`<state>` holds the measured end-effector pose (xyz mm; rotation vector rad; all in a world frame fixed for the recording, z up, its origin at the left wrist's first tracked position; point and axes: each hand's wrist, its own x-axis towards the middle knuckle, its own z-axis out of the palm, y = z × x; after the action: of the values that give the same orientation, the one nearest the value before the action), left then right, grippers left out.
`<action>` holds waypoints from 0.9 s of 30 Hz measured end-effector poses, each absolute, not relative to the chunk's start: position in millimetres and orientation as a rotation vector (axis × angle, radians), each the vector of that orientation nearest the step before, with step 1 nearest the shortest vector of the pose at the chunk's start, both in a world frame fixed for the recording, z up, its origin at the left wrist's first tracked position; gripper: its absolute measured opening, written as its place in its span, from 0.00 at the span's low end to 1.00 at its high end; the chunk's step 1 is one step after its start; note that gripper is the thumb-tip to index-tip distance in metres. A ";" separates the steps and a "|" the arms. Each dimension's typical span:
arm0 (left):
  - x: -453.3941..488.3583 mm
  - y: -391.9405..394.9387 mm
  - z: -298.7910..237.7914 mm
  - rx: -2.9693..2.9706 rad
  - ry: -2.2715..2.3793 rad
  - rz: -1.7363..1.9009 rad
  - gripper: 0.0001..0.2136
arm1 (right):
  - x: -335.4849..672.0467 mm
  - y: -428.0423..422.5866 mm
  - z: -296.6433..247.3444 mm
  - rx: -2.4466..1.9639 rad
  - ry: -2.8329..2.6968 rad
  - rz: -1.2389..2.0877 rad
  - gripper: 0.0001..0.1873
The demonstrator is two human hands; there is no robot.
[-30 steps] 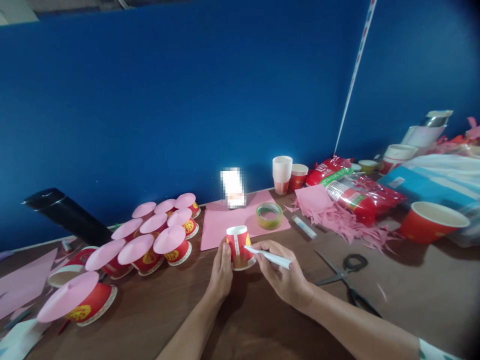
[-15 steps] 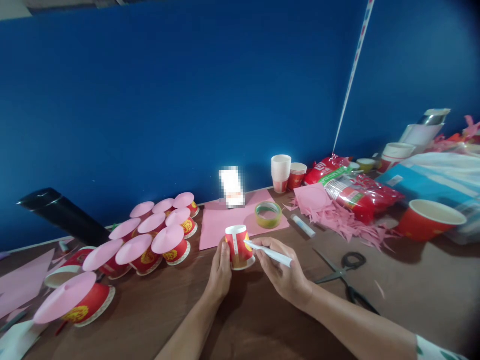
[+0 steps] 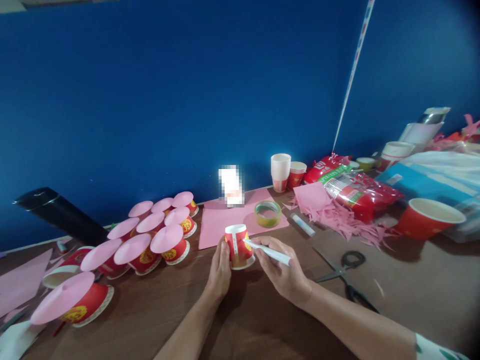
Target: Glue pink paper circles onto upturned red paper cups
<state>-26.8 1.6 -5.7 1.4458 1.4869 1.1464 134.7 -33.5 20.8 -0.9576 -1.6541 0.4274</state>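
A red paper cup point(image 3: 237, 250) with a gold print and a pale vertical strip stands upside down, its white base on top. My left hand point(image 3: 220, 267) is closed against the cup's left side. In my right hand point(image 3: 285, 272) a slim white pen point(image 3: 272, 252) is pinched, its tip at the cup's upper right side by the gold print. Behind the cup, a roll of tape point(image 3: 267, 214) rests on a pink paper sheet point(image 3: 215, 225). Scissors point(image 3: 341, 272) lie spread to the right of my right hand.
Several upturned red cups with pink paper discs point(image 3: 133, 248) stand in rows at left, before a black flask point(image 3: 63, 215). Toward the right are stacked cups point(image 3: 281, 172), a glue stick point(image 3: 303, 225), pink paper strips point(image 3: 337, 220), red plastic packets point(image 3: 348, 195) and a large red cup point(image 3: 427, 220).
The view has shifted very slightly. Both hands, the cup and the pen hold nearly the same positions as before.
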 end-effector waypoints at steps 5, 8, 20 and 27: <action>-27.7 2.4 -8.6 1.434 1.459 1.197 0.22 | 134.9 -33.3 21.2 -0.966 -1.656 0.423 0.09; -28.1 2.7 -9.8 1.433 1.429 1.213 0.21 | 134.8 -33.4 21.6 -0.969 -1.653 0.422 0.09; -26.6 2.2 -4.6 1.448 1.472 1.218 0.21 | 136.9 -32.8 21.0 -1.000 -1.643 0.436 0.09; -29.3 3.3 -9.9 1.462 1.481 1.203 0.22 | 137.5 -32.1 22.0 -1.024 -1.646 0.441 0.09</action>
<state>-29.3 3.3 -9.9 1.4622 1.4812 1.2033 137.5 -32.1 22.0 -1.0241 -1.6463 0.4408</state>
